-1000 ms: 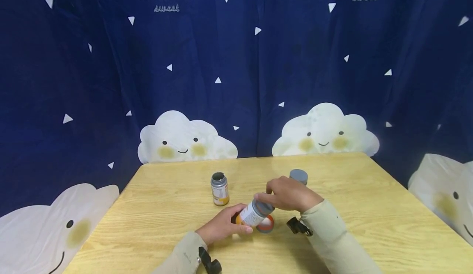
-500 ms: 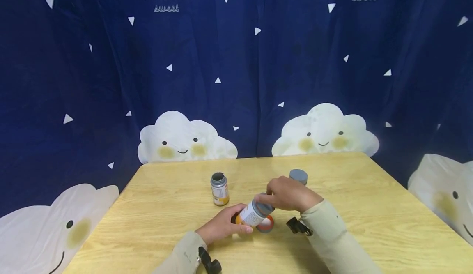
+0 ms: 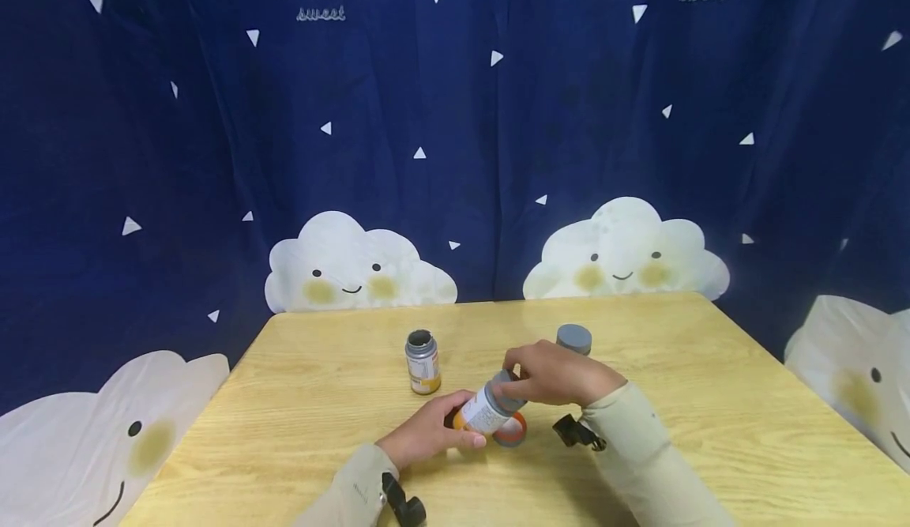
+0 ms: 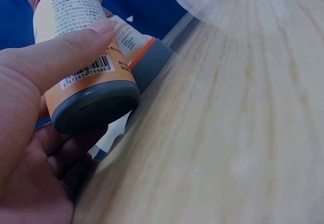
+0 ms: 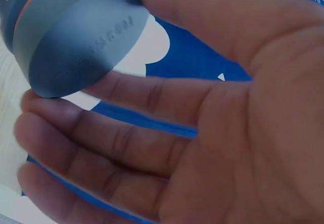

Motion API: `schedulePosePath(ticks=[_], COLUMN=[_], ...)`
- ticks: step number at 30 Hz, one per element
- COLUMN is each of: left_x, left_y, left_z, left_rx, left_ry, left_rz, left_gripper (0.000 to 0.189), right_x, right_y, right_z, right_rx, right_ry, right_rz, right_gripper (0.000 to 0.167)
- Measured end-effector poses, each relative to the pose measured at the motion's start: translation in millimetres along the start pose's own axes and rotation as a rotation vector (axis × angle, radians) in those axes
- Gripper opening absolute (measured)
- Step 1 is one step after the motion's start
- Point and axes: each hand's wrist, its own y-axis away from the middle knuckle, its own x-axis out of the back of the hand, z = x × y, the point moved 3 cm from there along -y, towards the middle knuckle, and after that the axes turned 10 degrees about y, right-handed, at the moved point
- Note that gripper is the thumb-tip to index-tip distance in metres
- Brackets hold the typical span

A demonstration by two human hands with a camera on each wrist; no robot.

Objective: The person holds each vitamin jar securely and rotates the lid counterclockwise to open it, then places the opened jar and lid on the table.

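Note:
My left hand point(image 3: 428, 432) grips a supplement bottle point(image 3: 479, 414) with a white and orange label, tilted so its capped end points up and right. In the left wrist view its barcode and dark grey base point(image 4: 96, 105) face the camera, thumb across the label. The bottle's grey lid point(image 5: 86, 41) has embossed letters and an orange line near its edge. My right hand point(image 3: 556, 373) pinches this lid, thumb on one side and fingertips on the other. Below the bottle, a loose lid point(image 3: 510, 431) with an orange rim and pale inside lies on the table.
A similar bottle point(image 3: 423, 365) stands uncapped behind my left hand, its dark mouth upward. Another grey-capped bottle point(image 3: 574, 339) stands behind my right hand, mostly hidden by it. The wooden table point(image 3: 320, 369) ends at a dark blue curtain point(image 3: 398, 116) with clouds.
My right hand has turned and shifted slightly left over the lid, its fingers changing place on the edge. The left hand and the tilted bottle stay almost still.

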Motion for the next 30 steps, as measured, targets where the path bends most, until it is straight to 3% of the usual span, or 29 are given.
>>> schedulePosePath(ticks=[6,20,30], left_x=[-0.8,-0.4,-0.1], left_y=[1.4,0.3,-0.1], left_z=[0.5,0.7,2.5], left_rx=[0.003,-0.002,0.004], left_ry=[0.0,-0.016,-0.022], left_rz=[-0.001,0.008,0.004], left_gripper=[0.043,0.041,0.041], right_x=[0.8,0.7,-1.5], right_y=[0.3,-0.4,0.1], right_z=[-0.9,-0.7,1.3], right_rx=[0.015,0.013,-0.093], right_ry=[-0.043,-0.045,0.029], right_rz=[-0.04,-0.014,0.018], right_gripper=[0.03,0.036,0.04])
